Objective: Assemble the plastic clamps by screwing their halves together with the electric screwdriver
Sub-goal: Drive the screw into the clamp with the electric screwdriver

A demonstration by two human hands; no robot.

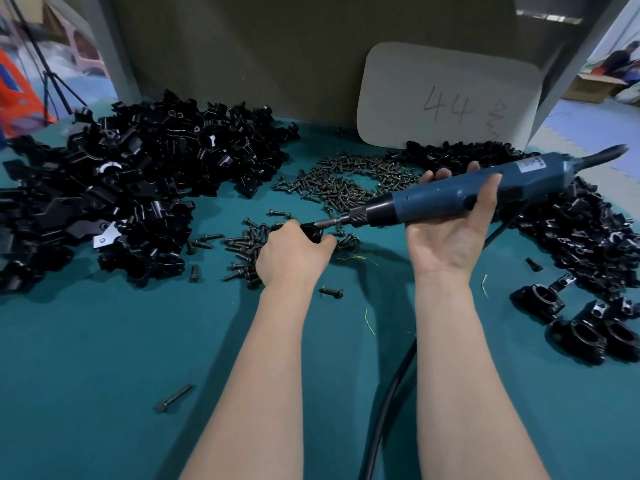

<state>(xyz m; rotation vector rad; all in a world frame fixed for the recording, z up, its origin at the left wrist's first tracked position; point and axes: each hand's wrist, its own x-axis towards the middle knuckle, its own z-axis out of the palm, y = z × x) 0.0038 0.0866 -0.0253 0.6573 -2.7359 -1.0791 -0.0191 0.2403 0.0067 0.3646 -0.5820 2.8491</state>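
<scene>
My left hand [291, 252] grips a black plastic clamp [312, 233] just above the teal table. My right hand [450, 220], palm up, holds the blue electric screwdriver [460, 192] with fingers and thumb curled round its body. The screwdriver lies nearly level, and its bit [329, 223] meets the clamp at my left hand. Most of the clamp is hidden by my fingers.
A big heap of black clamp halves [114, 188] fills the left. Loose screws [339, 181] lie in the middle and under my left hand. Assembled clamps [588, 327] are piled at the right. The screwdriver's black cable [388, 403] runs down beside my right forearm. A white card [446, 95] stands behind.
</scene>
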